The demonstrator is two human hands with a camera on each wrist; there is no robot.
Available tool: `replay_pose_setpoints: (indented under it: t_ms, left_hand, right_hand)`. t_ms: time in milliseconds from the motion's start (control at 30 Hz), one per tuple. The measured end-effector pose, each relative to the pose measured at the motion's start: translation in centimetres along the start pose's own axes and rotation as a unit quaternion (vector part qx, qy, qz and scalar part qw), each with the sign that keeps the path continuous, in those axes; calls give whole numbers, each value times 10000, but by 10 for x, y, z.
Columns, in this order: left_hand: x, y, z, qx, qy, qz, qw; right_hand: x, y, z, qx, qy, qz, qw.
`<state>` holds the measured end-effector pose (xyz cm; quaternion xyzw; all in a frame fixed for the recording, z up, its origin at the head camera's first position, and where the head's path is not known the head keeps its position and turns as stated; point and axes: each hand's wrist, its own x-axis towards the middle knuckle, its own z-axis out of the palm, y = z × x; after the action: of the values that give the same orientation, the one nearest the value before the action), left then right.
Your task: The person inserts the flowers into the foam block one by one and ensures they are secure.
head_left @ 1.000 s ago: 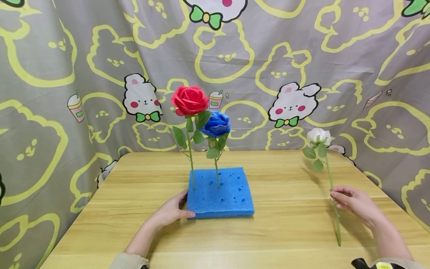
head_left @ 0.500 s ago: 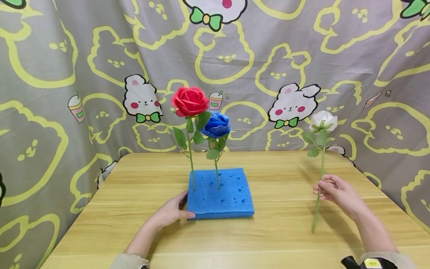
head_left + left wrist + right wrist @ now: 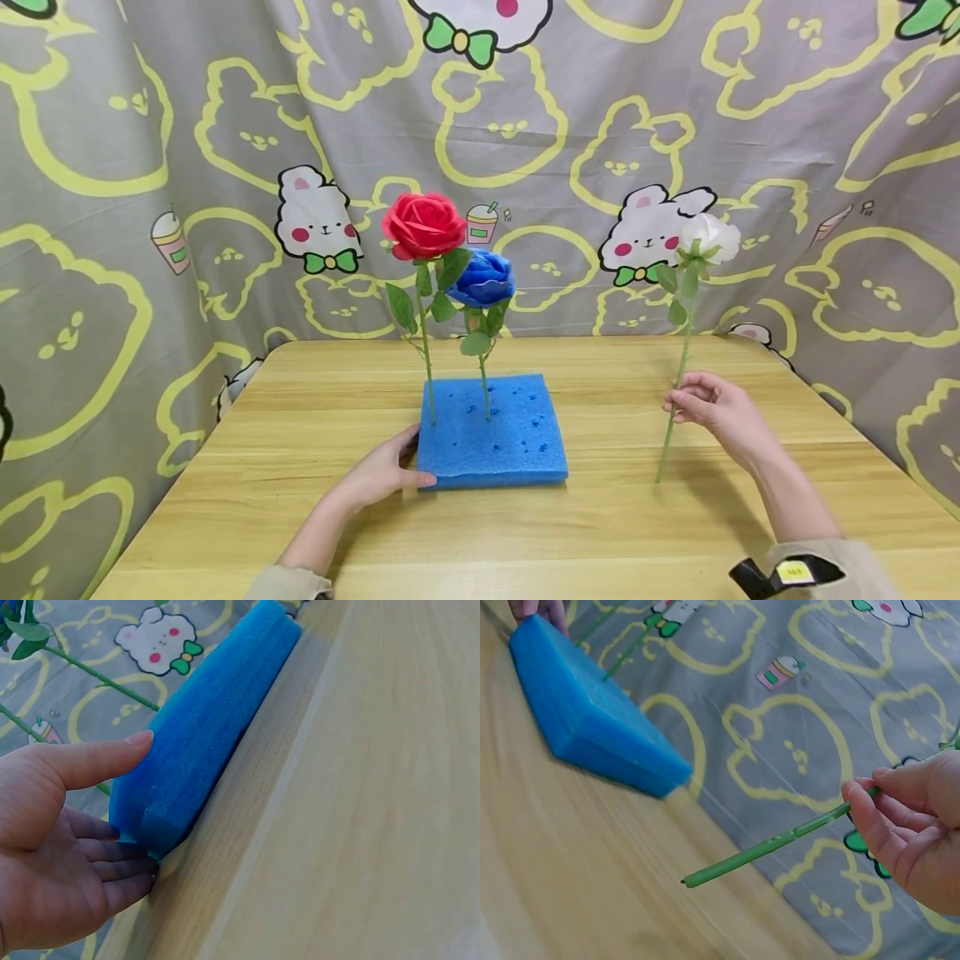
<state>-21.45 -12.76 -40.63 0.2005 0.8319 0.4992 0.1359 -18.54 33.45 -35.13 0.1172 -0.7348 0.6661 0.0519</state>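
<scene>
In the head view a blue foam block (image 3: 472,454), pitted with several holes, lies on the table. A red artificial rose (image 3: 424,227) and a shorter blue rose (image 3: 484,280) stand upright in it, toward its left half. My left hand (image 3: 381,471) holds the block's near left corner, thumb on the front edge, fingers along the left side. Off to the right, my right hand (image 3: 716,414) pinches the green stem of a white rose (image 3: 708,242), its bloom up and leaning slightly right. The right wrist view shows the bare lower stem (image 3: 742,859) projecting past the fingertips, apart from the block.
The wooden table (image 3: 315,400) carries the block left of its middle. Behind it and along both sides hangs a grey curtain (image 3: 525,108) with yellow outlines and cartoon bunnies. Light sleeves and a dark wrist strap (image 3: 787,575) show at the bottom.
My right hand has moved left and away from me with the white rose, raising its bloom and tilting the stem from left-leaning to right-leaning. The left hand and block stay put.
</scene>
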Motion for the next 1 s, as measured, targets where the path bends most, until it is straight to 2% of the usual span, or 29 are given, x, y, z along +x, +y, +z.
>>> replay_pose_setpoints:
  t_ms: [200, 633, 867, 1000]
  left_hand:
    - [-1, 0, 0, 30, 23, -3, 10000]
    - [0, 0, -1, 30, 26, -8, 10000]
    - [-1, 1, 0, 91, 80, -72, 9999]
    - [-1, 1, 0, 89, 90, -93, 9999]
  right_hand:
    - [13, -6, 21, -390, 73, -219, 9990]
    - [37, -13, 64, -58, 213, -822, 9964]
    - [48, -15, 79, 342, 283, -995, 9940]
    - [51, -15, 86, 328, 332, -1061, 9933]
